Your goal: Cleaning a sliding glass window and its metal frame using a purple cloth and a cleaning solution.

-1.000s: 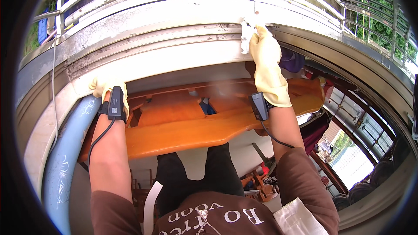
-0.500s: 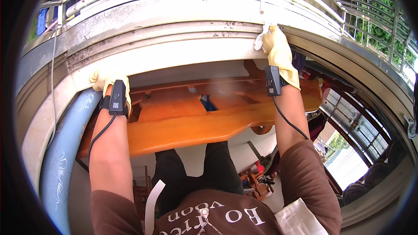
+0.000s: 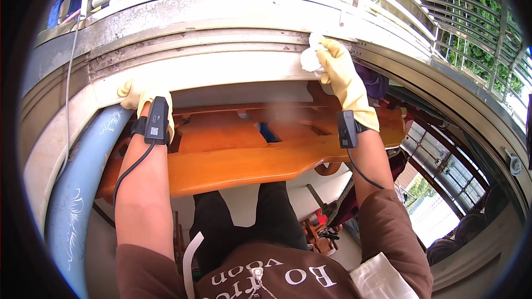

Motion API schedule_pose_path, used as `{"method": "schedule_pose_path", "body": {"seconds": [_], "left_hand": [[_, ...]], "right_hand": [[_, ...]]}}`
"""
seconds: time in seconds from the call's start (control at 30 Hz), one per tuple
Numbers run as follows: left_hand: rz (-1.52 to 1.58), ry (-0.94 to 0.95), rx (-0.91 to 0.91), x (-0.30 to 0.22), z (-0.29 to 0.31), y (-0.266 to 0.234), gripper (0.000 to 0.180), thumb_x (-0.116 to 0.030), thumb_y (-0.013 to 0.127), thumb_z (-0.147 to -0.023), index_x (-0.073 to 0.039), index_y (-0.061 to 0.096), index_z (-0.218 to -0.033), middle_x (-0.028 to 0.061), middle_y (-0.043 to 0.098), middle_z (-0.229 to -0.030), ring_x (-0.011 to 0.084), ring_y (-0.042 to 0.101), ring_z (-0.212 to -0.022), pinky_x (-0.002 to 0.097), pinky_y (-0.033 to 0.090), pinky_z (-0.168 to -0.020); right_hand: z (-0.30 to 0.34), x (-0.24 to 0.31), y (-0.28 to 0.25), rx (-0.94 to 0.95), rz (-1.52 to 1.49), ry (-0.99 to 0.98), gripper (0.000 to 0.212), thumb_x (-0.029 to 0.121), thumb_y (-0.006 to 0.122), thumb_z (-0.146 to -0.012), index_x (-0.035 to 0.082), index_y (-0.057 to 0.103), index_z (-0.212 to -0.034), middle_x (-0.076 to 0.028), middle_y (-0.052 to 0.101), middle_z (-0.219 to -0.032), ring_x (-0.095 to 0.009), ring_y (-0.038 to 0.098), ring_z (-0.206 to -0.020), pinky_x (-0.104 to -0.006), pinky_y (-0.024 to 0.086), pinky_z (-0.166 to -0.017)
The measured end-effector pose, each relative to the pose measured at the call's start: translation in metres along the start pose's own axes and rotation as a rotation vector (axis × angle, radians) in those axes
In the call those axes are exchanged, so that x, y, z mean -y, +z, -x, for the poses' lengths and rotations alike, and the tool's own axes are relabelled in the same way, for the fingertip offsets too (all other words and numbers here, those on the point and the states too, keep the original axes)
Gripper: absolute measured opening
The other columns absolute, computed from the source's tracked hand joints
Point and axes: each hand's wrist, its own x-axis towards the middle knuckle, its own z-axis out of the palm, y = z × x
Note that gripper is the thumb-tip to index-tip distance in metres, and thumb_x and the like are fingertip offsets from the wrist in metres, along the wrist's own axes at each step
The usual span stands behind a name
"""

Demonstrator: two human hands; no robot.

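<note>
Both of my hands wear pale yellow rubber gloves. My right hand (image 3: 336, 66) pinches a crumpled white cloth (image 3: 312, 61) at the right part of the window sill, by the sliding track. On the left, my left hand (image 3: 138, 95) leans on the white sill (image 3: 221, 69) with its fingers slightly bent and holds nothing. Below that hand stands a light blue post or roll (image 3: 83, 188) with white line patterns. Grooves of the window track (image 3: 183, 47) run along the sill, with dark dirt in them at the left end.
Between me and the sill is a glossy orange-brown wooden bench (image 3: 233, 166). Metal railings (image 3: 449, 16) stand outside, with green plants beyond. A thin grey cable (image 3: 69, 99) hangs at the left. At the right is a sliding window frame (image 3: 460, 99).
My right hand has drawn the cloth left and slightly down along the track; more of the cloth shows. My left hand stays on the sill. The view has shifted slightly.
</note>
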Motion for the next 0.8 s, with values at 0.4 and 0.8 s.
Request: {"method": "schedule_pose_path", "body": {"seconds": [0.4,0.8], "left_hand": [[-0.130,0.025,-0.020,0.007,0.062,-0.042,0.010,-0.023,0.083,-0.067,-0.020,0.079,-0.075,-0.0027,0.070,-0.069,0.0140,0.060,-0.060,0.0432,0.044,-0.046],[0.178,-0.110,0.050,0.001,0.017,-0.038,0.012,-0.023,0.083,-0.068,-0.023,0.080,-0.080,-0.0047,0.072,-0.074,0.0147,0.063,-0.063,0.0407,0.048,-0.049]], "right_hand": [[-0.035,-0.013,-0.044,-0.345,0.652,0.174,0.036,0.007,0.050,-0.091,0.002,0.064,-0.124,-0.011,0.070,-0.075,-0.016,0.060,-0.051,-0.0326,0.050,-0.050],[0.016,0.024,0.029,-0.131,0.096,-0.114,0.033,0.019,0.056,-0.098,0.006,0.065,-0.127,-0.006,0.066,-0.077,-0.011,0.055,-0.052,-0.0292,0.046,-0.053]]}}
